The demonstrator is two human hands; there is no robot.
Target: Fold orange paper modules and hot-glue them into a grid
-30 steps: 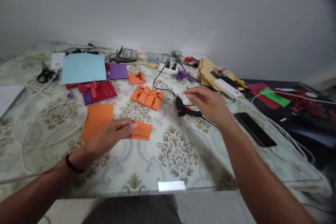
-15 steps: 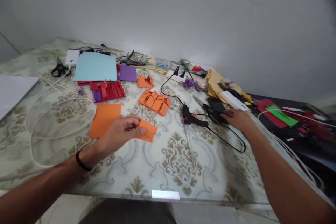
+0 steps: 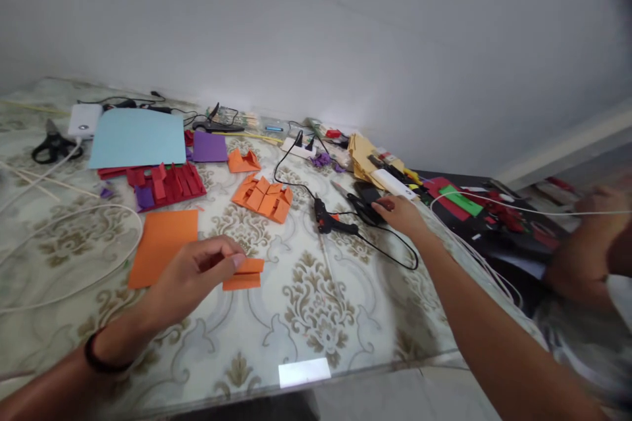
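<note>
My left hand (image 3: 190, 273) pinches a small folded orange paper piece (image 3: 243, 274) between thumb and fingers, low over the table. A flat orange sheet (image 3: 160, 243) lies just behind that hand. My right hand (image 3: 402, 216) reaches out to black-handled scissors (image 3: 364, 209), its fingers closed at the handle end; the fingertips are partly hidden. Left of the scissors rests a black glue gun (image 3: 333, 222), its cord looping below my right hand. Between the hands, farther back, are an orange folded paper assembly (image 3: 263, 198) and a smaller orange folded piece (image 3: 243, 160).
Red folded strips (image 3: 170, 184) lie beside a light blue sheet (image 3: 138, 138) and a purple square (image 3: 209, 147). A second pair of scissors (image 3: 55, 145) lies far left. White cables (image 3: 141, 227) loop over the table. Another person's arm (image 3: 587, 243) shows blurred at right.
The view has swung right, bringing another person into sight. The orange piece in my left hand has turned and now shows a fold across it. My right hand stays at the scissors.
</note>
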